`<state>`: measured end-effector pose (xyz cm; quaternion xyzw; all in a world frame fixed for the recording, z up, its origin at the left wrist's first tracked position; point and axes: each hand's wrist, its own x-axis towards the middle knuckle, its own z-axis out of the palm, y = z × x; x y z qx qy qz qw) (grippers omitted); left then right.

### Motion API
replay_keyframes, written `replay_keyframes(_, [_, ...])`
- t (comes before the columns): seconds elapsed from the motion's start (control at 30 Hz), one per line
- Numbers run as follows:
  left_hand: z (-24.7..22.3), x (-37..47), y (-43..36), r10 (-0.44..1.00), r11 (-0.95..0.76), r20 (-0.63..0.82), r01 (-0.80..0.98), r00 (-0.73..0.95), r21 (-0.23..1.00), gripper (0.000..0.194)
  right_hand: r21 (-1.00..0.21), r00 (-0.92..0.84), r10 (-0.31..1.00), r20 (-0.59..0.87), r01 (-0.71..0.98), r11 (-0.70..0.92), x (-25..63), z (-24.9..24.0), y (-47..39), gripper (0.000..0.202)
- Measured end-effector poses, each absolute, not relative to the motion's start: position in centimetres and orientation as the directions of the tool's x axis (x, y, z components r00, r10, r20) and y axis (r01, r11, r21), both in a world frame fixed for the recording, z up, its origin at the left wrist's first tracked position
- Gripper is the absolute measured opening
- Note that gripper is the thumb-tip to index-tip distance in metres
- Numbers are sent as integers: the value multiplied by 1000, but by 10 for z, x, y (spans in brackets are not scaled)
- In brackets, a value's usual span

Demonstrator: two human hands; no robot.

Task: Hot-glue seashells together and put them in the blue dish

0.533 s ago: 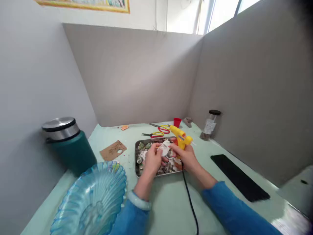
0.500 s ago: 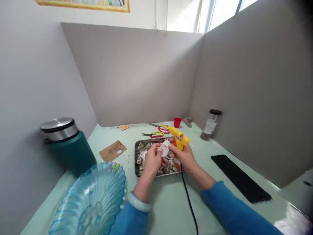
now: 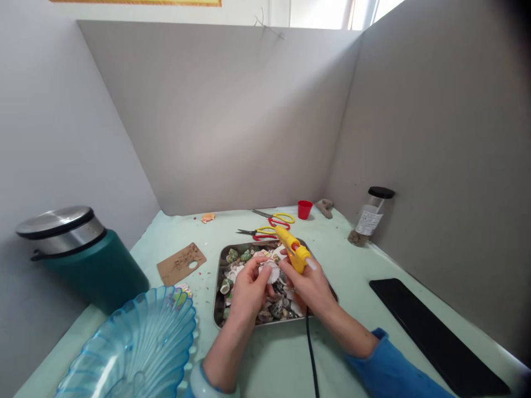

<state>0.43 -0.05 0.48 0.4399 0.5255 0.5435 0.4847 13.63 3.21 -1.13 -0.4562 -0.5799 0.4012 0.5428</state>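
Observation:
Between the fingers of my left hand point(image 3: 249, 290) is a white seashell point(image 3: 271, 272), pinched above the tray. My right hand point(image 3: 309, 284) is wrapped round a yellow glue gun point(image 3: 293, 249), with its nozzle pointing up and away and a black cord point(image 3: 312, 354) running down toward me. The right fingertips are close to the shell; whether they touch it I cannot tell. Under both hands lies a metal tray point(image 3: 216, 301) filled with many shells, white, green and dark. The shell's far side is partly hidden by the fingers.
Two pairs of scissors point(image 3: 265, 232) lie behind the tray, near a red cup point(image 3: 305, 209). At left are a blue scalloped dish point(image 3: 136, 342), a teal bottle point(image 3: 99, 271) and a brown card point(image 3: 181, 263). To the right are a lidded jar point(image 3: 370, 216) and a black slab point(image 3: 435, 331).
The view has tipped down and closer, so the tray and hands look larger. The glue gun's nozzle has shifted slightly left. Both hands keep their holds.

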Motion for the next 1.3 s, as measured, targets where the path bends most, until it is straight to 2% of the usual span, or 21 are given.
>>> replay_keyframes(0.13, [7,5,-2,986,68,-87,-127,-144,989,36,-978,-27,978,209,-18,209,137,-8,30,41])
replay_keyframes(0.47, [11,5,-3,984,115,-139,-192,-116,975,35,-995,-56,997,55,-80,50,138,10,17,37])
replay_keyframes(0.63, [11,6,-6,983,144,-163,-205,-82,968,33,-998,-107,994,28,-51,23,141,8,16,40])
replay_keyframes(0.8, [10,8,-10,967,225,-249,-266,-59,937,32,-1000,-131,991,21,-18,19,143,6,15,39])
replay_keyframes(1.17, [8,17,-8,948,253,-304,-356,-95,899,45,-989,-90,991,-98,-103,-108,145,7,15,47])
replay_keyframes(1.3, [10,16,-10,950,242,-296,-361,-103,900,40,-989,-84,992,-97,-101,-106,144,10,15,48])
